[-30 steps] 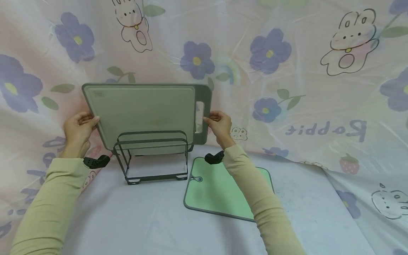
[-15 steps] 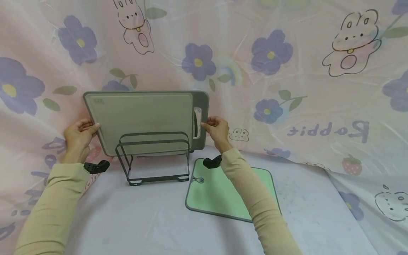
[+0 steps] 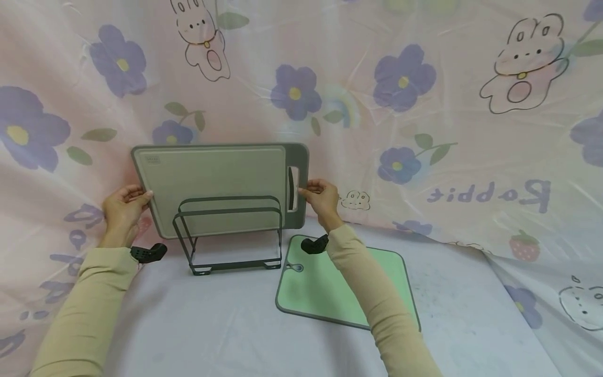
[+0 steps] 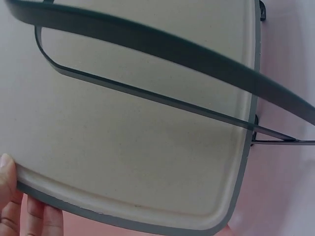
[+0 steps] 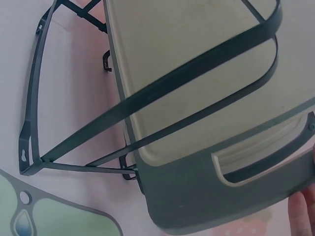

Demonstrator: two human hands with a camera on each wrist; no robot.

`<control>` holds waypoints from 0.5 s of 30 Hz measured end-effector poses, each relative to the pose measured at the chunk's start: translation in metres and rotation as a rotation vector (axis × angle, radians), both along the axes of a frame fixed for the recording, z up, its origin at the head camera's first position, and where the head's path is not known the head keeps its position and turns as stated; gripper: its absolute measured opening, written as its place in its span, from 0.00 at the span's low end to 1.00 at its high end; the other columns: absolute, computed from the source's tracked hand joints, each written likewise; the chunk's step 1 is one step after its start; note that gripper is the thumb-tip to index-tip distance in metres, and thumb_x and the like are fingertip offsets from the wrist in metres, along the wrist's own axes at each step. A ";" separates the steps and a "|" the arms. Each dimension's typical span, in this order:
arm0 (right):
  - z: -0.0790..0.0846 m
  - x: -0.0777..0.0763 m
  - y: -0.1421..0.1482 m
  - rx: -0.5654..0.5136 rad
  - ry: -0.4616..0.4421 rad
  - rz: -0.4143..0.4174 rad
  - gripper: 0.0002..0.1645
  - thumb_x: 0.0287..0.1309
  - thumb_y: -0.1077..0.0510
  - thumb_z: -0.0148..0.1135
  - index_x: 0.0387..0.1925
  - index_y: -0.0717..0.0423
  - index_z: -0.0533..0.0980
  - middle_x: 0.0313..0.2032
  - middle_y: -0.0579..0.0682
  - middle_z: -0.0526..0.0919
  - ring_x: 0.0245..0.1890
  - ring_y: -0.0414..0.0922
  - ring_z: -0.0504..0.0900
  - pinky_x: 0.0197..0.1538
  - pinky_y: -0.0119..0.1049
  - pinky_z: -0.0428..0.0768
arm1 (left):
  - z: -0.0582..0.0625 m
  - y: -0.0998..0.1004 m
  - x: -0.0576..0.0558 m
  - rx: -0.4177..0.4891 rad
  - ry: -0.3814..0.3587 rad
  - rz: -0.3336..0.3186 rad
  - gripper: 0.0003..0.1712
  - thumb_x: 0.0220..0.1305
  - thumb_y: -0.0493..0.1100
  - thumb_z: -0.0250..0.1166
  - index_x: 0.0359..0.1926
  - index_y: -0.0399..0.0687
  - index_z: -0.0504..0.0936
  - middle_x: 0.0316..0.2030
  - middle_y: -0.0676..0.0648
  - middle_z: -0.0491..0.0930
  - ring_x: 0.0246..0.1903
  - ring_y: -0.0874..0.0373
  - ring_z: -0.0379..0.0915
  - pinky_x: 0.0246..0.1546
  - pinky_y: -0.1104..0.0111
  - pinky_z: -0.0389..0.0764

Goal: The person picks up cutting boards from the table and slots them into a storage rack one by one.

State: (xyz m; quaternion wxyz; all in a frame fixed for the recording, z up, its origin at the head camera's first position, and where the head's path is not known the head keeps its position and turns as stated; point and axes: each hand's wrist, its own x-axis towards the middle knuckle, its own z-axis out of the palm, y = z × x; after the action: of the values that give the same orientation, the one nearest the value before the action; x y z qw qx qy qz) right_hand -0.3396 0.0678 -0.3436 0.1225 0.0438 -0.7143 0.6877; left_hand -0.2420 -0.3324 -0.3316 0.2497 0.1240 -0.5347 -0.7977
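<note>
A beige cutting board (image 3: 221,173) with a grey rim stands upright on its long edge, behind the front bars of a dark metal rack (image 3: 235,265). At its left edge, my left hand (image 3: 123,209) pinches the board, thumb on the front face and fingers behind. My right hand (image 3: 322,199) grips the grey handle end, the thumb at the handle slot. The left wrist view shows the board (image 4: 147,137) with left fingertips (image 4: 7,172) on its rim. In the right wrist view the rack's bars (image 5: 162,88) cross in front of the board; only some right fingertips (image 5: 299,211) show there.
A light green cutting board (image 3: 320,288) with a grey rim lies flat on the white-covered table (image 3: 212,324), right of the rack and partly under my right forearm. A printed curtain (image 3: 348,131) with flowers and rabbits hangs close behind the board.
Both hands have lowered the beige board farther down into the rack, its top edge now nearer the rack's bars. The grip at both ends stays the same; the green board lies still.
</note>
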 end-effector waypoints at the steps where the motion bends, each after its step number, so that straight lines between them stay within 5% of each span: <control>1: -0.001 0.000 0.000 -0.001 -0.001 0.001 0.12 0.49 0.70 0.72 0.37 0.65 0.79 0.31 0.52 0.81 0.31 0.41 0.78 0.37 0.34 0.82 | -0.001 0.000 0.000 -0.003 0.000 -0.003 0.12 0.56 0.22 0.65 0.29 0.43 0.81 0.26 0.51 0.79 0.26 0.65 0.76 0.27 0.78 0.79; 15: -0.017 -0.002 0.003 0.000 -0.013 0.023 0.11 0.49 0.69 0.73 0.37 0.64 0.81 0.30 0.52 0.82 0.31 0.42 0.79 0.36 0.34 0.83 | -0.014 0.004 -0.004 0.003 -0.107 0.033 0.12 0.58 0.27 0.67 0.31 0.49 0.81 0.27 0.55 0.79 0.24 0.66 0.77 0.24 0.78 0.77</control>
State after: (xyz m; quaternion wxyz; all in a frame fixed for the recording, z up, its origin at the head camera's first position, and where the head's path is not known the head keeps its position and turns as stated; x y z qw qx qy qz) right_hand -0.3419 0.0706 -0.3605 0.1101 0.0474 -0.7144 0.6894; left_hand -0.2458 -0.3285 -0.3454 0.2339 0.1757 -0.5440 -0.7865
